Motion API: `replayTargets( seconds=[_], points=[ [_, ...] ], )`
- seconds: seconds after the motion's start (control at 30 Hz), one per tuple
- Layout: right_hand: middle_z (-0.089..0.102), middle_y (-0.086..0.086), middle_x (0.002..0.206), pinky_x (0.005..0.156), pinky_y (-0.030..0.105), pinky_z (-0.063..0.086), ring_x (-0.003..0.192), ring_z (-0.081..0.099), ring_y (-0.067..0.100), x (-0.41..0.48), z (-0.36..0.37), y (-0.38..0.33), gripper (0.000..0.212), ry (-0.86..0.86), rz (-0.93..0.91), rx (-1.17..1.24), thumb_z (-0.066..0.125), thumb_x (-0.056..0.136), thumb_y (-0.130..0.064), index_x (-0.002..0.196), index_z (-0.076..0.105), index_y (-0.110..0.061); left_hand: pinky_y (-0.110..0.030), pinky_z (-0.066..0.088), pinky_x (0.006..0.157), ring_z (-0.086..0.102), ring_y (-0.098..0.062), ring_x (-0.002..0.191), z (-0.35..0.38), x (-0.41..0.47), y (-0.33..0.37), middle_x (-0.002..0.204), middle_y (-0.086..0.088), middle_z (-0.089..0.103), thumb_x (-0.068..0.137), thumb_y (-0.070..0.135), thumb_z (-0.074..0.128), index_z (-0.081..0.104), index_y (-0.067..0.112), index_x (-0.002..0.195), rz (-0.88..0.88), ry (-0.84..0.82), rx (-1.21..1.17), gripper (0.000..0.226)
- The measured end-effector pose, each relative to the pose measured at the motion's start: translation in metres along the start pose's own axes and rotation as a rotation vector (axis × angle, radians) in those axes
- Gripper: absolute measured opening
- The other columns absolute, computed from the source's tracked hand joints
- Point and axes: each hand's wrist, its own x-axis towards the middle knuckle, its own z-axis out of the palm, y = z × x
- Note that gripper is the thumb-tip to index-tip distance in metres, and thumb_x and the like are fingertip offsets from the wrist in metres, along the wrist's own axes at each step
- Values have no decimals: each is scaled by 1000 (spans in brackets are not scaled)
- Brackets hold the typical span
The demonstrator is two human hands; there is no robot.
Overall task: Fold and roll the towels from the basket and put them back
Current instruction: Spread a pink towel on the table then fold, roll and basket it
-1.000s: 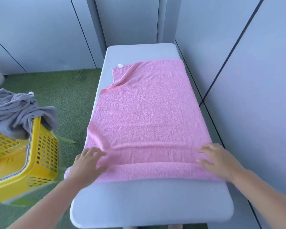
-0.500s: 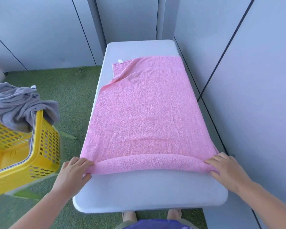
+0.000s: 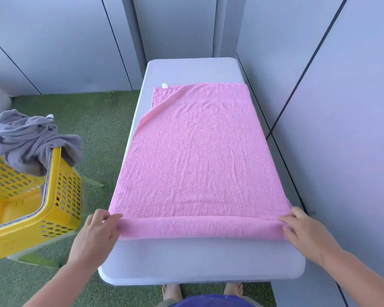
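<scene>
Though mostly flat, pink towel (image 3: 197, 156) with rolled near edge.

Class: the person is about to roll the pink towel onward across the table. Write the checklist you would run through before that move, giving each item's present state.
1. The left hand grips the pink towel at the roll's left end: ok.
2. The right hand grips the roll's right end: ok.
3. Roll runs straight across the table: ok.
4. Towel layers match at the far left corner: not ok, the upper layer slants away.
5. Roll's tightness: cannot tell.
6. The yellow basket beside the table has room, with the grey towel draped over its rim: ok.
</scene>
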Motion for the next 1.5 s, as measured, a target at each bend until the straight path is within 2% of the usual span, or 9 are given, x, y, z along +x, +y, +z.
replayTargets(
  seconds=[0.13,0.27,0.47,0.57,0.77,0.87,0.97,1.3,1.5],
  points=[
    [55,-16,104,76,25,40,90,56,6,1,6,-6,35,154,-52,-42,66,81,-6,108,65,-28,-39,50,65,58,-19,91,6,14,9,109,11,50,89,7,59,64,27,109,86,-2,-118,29],
    [61,-15,119,88,28,48,106,46,11,6,13,-1,55,79,-88,-129,77,66,-18,121,66,-24,-37,52,83,48,-13,109,6,17,12,122,16,57,79,34,53,63,27,124,199,-80,-73,47],
    [57,-22,96,64,15,34,100,43,5,22,2,-11,19,-71,-28,-232,51,88,-30,99,65,-33,-34,42,73,44,-11,91,4,29,8,91,26,57,78,44,44,70,34,97,207,-91,45,34],
    [41,-20,98,62,28,49,97,34,1,22,-2,-6,19,-112,25,-220,44,91,-34,91,63,-32,-32,38,69,47,-13,86,2,29,9,87,23,51,79,43,42,70,35,86,238,-74,80,30],
    [48,-11,105,62,26,42,99,57,14,29,-2,-16,27,57,72,-43,55,89,-12,106,63,-31,-39,49,61,56,-21,84,3,40,20,94,9,47,91,27,49,68,28,114,53,9,-74,30],
    [47,-15,112,80,29,48,104,50,13,30,0,-14,37,20,12,-7,58,81,-11,112,61,-30,-40,51,66,58,-22,94,5,42,25,105,12,50,83,9,57,62,29,113,92,-29,-152,36],
    [49,-20,124,95,26,44,114,41,9,34,1,-7,54,-74,-29,-101,59,74,-23,128,56,-31,-39,50,75,53,-17,101,4,45,25,117,17,54,71,26,57,61,33,117,148,-97,-48,47],
    [47,-16,88,51,11,14,84,40,3,46,-24,-28,11,-39,-2,-267,60,84,-35,75,67,-34,-36,39,70,49,-14,82,3,56,22,83,19,52,76,47,42,69,35,75,139,-84,137,29],
    [49,-15,104,65,20,33,98,57,10,52,-21,-26,32,20,98,-20,53,89,-15,113,65,-32,-36,44,59,63,-23,83,6,66,29,94,8,52,86,16,58,67,27,103,9,5,-147,22]
  ],
)
